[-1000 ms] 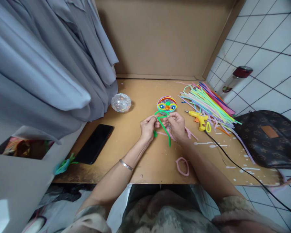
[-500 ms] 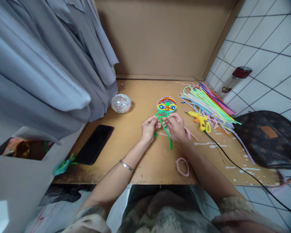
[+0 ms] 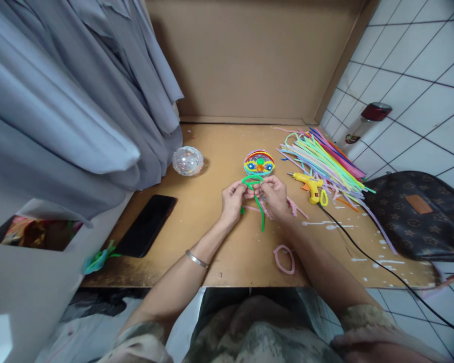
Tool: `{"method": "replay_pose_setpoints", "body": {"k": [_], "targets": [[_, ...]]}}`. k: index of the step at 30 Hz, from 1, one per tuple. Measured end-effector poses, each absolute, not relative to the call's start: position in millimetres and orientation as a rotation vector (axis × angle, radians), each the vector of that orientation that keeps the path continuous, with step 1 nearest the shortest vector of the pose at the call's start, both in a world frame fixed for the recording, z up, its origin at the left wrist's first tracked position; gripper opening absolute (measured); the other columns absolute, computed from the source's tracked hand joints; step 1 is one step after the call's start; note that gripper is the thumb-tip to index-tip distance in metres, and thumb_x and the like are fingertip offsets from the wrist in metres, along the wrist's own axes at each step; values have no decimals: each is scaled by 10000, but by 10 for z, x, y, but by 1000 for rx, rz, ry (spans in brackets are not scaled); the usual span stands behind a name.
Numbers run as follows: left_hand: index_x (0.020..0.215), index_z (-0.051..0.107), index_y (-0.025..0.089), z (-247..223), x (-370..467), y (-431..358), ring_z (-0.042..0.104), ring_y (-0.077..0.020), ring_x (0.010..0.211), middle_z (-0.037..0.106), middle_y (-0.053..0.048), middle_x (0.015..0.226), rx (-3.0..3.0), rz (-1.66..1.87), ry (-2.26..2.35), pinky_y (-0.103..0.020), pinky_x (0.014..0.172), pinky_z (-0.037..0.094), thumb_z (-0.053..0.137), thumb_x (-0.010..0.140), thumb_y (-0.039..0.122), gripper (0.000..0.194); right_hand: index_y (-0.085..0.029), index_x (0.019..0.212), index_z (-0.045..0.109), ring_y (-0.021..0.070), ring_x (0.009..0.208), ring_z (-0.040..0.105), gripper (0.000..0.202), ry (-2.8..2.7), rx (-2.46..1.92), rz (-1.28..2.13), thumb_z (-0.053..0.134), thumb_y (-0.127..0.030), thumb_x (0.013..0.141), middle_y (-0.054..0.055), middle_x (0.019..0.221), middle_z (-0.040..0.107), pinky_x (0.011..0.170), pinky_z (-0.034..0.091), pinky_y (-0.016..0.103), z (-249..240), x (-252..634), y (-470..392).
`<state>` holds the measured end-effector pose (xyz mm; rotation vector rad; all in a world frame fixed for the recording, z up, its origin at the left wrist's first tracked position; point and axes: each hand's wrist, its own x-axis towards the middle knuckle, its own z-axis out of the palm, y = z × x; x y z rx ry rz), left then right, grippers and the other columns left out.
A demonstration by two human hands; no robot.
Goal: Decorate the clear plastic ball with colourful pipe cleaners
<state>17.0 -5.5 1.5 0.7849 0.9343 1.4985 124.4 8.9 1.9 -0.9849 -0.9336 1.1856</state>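
Note:
Between both hands a green pipe cleaner (image 3: pixel 261 217) is bent into a loop at the top, with one end hanging down toward the table. My left hand (image 3: pixel 233 200) pinches the loop's left side. On its right side, the fingers of my right hand (image 3: pixel 274 195) are closed on the same pipe cleaner. Just beyond the loop sits a round ornament (image 3: pixel 260 163) with blue eyes, yellow outlines and red and yellow bands. Pink pipe cleaner pieces (image 3: pixel 293 206) lie partly hidden under my right hand. A pink ring (image 3: pixel 284 259) rests nearer the table edge.
A yellow glue gun (image 3: pixel 313 187) with a black cord lies right of my hands, before a pile of coloured pipe cleaners (image 3: pixel 325 159). Further right are a dark bag (image 3: pixel 419 222) and a bottle (image 3: pixel 363 126). At left are a clear ball (image 3: pixel 188 161) and a phone (image 3: pixel 147 226).
The green loop looks flatter and its hanging end has swung slightly left. Both hands keep their pinch in nearly the same place.

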Motion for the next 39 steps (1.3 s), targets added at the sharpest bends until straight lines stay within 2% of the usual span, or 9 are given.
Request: {"method": "replay_pose_setpoints", "body": {"k": [4, 7, 12, 16, 24, 31, 34, 39], "targets": [[713, 685, 142, -15, 155, -61, 602, -106, 515, 655, -4, 589, 911, 1500, 967, -243, 590, 510, 706, 731, 321, 182, -225, 736, 480, 84, 441, 550, 204, -895, -1034, 1179, 638, -217, 607, -47, 562, 650, 450, 445, 186, 41, 1243, 89], [630, 629, 146, -33, 118, -56, 542, -91, 443, 606, 3, 524, 1006, 1441, 1055, -217, 497, 440, 686, 776, 365, 269, -219, 706, 491, 81, 433, 532, 177, -904, -1079, 1182, 623, -225, 588, -47, 541, 642, 439, 417, 181, 51, 1257, 75], [542, 540, 165, -18, 48, -22, 360, -55, 343, 457, 50, 400, 1068, 1362, 1192, -197, 414, 292, 615, 824, 372, 358, -212, 694, 505, 74, 452, 516, 190, -1014, -1083, 1209, 646, -311, 613, -52, 533, 618, 444, 379, 171, 61, 1286, 25], [504, 493, 172, 13, 28, -3, 299, -53, 337, 390, 60, 366, 1061, 1288, 1208, -207, 410, 233, 589, 824, 342, 374, -206, 739, 550, 73, 448, 491, 237, -1078, -1074, 1182, 669, -406, 696, -61, 537, 558, 433, 353, 183, 86, 1296, 5], [509, 496, 168, -8, 38, -5, 291, -49, 346, 389, 62, 378, 1062, 1227, 1174, -207, 425, 220, 604, 812, 321, 356, -215, 725, 533, 65, 429, 405, 349, -1047, -1061, 1164, 726, -505, 705, -85, 521, 484, 430, 348, 206, 69, 1302, 19], [517, 519, 163, 14, 11, 16, 302, -46, 338, 411, 56, 372, 988, 1308, 1136, -203, 408, 230, 614, 809, 322, 345, -190, 717, 600, 61, 452, 458, 399, -1093, -1060, 1318, 805, -510, 596, -53, 553, 573, 439, 348, 196, 26, 1283, 40], [529, 544, 157, 31, 7, 8, 325, -46, 338, 445, 49, 386, 961, 1295, 1110, -200, 399, 240, 628, 790, 296, 308, -190, 688, 605, 67, 485, 512, 395, -1016, -1049, 1354, 828, -487, 552, -37, 592, 617, 475, 401, 201, 11, 1267, 54], [535, 575, 147, 39, 1, -3, 352, -45, 342, 476, 38, 405, 935, 1281, 1066, -198, 394, 264, 667, 766, 312, 299, -207, 702, 611, 99, 539, 582, 356, -994, -931, 1435, 805, -485, 593, -35, 578, 627, 552, 472, 230, 46, 1212, 8]]}}
